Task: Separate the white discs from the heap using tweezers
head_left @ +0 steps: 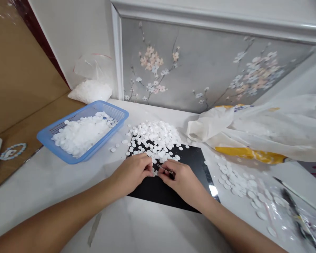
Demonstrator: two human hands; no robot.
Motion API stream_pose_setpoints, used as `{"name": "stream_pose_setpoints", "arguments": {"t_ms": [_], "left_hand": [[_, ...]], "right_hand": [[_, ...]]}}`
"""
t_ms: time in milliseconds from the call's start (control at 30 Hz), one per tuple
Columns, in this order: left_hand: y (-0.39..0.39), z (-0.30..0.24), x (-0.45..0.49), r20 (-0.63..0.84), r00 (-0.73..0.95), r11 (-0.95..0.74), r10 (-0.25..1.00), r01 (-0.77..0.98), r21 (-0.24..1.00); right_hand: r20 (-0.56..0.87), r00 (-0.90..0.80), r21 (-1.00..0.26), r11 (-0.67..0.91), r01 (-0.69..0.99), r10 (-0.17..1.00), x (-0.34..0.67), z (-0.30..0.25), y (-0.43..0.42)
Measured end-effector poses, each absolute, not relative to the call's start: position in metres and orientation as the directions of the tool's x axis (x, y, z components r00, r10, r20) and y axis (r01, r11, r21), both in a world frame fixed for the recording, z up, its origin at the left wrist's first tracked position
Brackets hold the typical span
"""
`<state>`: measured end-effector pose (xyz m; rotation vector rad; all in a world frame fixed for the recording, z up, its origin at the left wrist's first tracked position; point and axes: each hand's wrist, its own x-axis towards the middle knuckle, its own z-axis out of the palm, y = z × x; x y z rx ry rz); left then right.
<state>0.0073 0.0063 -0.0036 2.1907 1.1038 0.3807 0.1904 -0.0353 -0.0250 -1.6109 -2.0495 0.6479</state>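
Right hand (179,176) pinched tweezers (165,169) at frame centre, long axis pointing left, left hand (135,171) pinched white disc (154,173) over black sheet (173,189), disc heap (156,135) behind, blue basket (68,154) upper left.

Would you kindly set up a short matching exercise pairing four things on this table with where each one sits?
Things:
1. blue basket
2. black mat
3. plastic bag
4. tweezers

Places:
A. in the right hand
B. at the right, behind scattered discs
C. under both hands, with a heap of white discs at its far edge
D. at the left, holding white discs

Pairs: 1-D, 2-C, 3-B, 4-A
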Motion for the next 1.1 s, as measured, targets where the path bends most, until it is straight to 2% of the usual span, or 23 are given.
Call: {"name": "stream_pose_setpoints", "arguments": {"t_ms": [67,167,267,333,533,633,733,800,867,967,1033,1100], "left_hand": [[0.006,-0.005,0.008,-0.010,0.569,-0.379,0.822,0.560,0.737],[0.010,-0.006,0.007,-0.067,0.514,-0.238,0.855,0.505,0.830],[0.014,-0.006,0.003,-0.162,0.479,-0.105,0.862,0.482,0.870],[0.016,-0.006,0.002,-0.200,0.472,-0.075,0.858,0.501,0.862],[0.012,-0.004,0.006,-0.127,0.561,-0.243,0.818,0.537,0.808],[0.011,-0.005,0.008,-0.087,0.568,-0.300,0.818,0.551,0.779],[0.009,-0.004,0.009,-0.043,0.526,-0.299,0.850,0.548,0.781],[0.006,-0.003,0.011,-0.070,0.514,-0.207,0.855,0.461,0.863],[0.001,-0.001,0.014,-0.159,0.525,-0.022,0.836,0.322,0.946],[-0.005,0.003,0.018,-0.293,0.527,0.243,0.798,0.163,0.956],[-0.007,0.006,0.019,-0.347,0.509,0.348,0.788,0.097,0.932],[-0.008,0.008,0.019,-0.388,0.502,0.420,0.773,0.053,0.906]], "right_hand": [[0.004,-0.227,-0.645,0.176,0.743,0.974,0.198,-0.022,-0.037],[-0.031,-0.223,-0.688,0.141,0.712,0.974,0.206,-0.019,-0.037],[0.001,-0.203,-0.699,0.146,0.700,0.979,0.206,-0.019,-0.037],[0.013,-0.208,-0.688,0.160,0.708,0.978,0.202,-0.020,-0.037],[0.038,-0.231,-0.653,0.199,0.731,0.972,0.190,-0.024,-0.040],[0.041,-0.201,-0.707,0.170,0.686,0.979,0.190,-0.024,-0.039],[-0.014,-0.138,-0.816,0.069,0.574,0.990,0.192,-0.019,-0.039],[-0.072,-0.098,-0.889,-0.019,0.458,0.993,0.192,-0.014,-0.040],[-0.115,-0.078,-0.940,-0.083,0.331,0.990,0.189,-0.010,-0.042],[-0.131,-0.085,-0.972,-0.111,0.206,0.988,0.186,-0.008,-0.044],[-0.097,-0.072,-0.975,-0.081,0.205,0.993,0.187,-0.009,-0.044],[-0.008,-0.036,-0.960,0.003,0.281,0.999,0.192,-0.010,-0.044]]}}
